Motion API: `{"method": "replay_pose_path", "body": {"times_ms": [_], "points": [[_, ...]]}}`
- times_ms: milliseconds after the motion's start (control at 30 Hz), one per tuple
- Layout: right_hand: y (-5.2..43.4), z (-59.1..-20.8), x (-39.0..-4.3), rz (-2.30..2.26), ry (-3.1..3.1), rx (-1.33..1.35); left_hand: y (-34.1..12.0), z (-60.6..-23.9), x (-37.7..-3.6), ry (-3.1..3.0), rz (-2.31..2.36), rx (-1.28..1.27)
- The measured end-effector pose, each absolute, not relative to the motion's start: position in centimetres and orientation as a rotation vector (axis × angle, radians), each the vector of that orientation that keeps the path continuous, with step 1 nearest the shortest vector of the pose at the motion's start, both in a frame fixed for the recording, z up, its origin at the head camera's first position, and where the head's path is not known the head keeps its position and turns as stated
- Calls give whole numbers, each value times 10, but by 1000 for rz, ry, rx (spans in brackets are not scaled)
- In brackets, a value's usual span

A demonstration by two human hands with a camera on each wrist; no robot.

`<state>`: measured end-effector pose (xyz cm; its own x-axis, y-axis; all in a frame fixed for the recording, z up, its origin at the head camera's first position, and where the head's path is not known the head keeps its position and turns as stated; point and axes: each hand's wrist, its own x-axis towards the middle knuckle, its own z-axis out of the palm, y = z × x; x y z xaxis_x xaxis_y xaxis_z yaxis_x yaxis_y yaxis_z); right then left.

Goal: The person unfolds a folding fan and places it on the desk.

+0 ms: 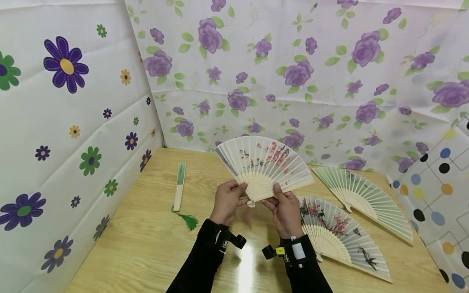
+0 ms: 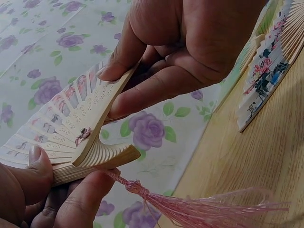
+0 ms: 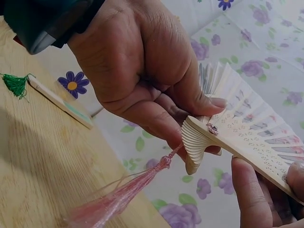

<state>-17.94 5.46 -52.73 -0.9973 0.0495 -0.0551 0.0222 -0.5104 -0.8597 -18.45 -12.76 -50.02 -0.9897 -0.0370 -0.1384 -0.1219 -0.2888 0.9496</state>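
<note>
A spread folding fan (image 1: 264, 162) with pale ribs, a white leaf and red blossoms is held up over the table. My left hand (image 1: 228, 200) pinches its left ribs close to the pivot, thumb in front and fingers behind. On the other side, my right hand (image 1: 286, 209) grips the right guard stick between thumb and fingers. The left wrist view shows the fan's ribs (image 2: 97, 111) fanned out and a pink tassel (image 2: 190, 204) hanging from the pivot end. In the right wrist view the left thumb (image 3: 213, 103) lies on the ribs beside the pivot.
A folded green fan (image 1: 179, 187) with a green tassel (image 1: 189, 221) lies on the wooden table (image 1: 139, 244) at left. To the right lie an open grey fan with blossoms (image 1: 344, 232) and an open green fan (image 1: 366, 197). Flowered cloth (image 1: 271, 97) stands behind.
</note>
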Motion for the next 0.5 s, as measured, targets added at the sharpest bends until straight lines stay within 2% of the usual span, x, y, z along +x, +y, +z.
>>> {"method": "replay_pose_path", "body": {"times_ms": [500], "points": [[51, -523, -176, 2720, -1512, -141, -127, -501, -185, 1873, 2502, -239]]}}
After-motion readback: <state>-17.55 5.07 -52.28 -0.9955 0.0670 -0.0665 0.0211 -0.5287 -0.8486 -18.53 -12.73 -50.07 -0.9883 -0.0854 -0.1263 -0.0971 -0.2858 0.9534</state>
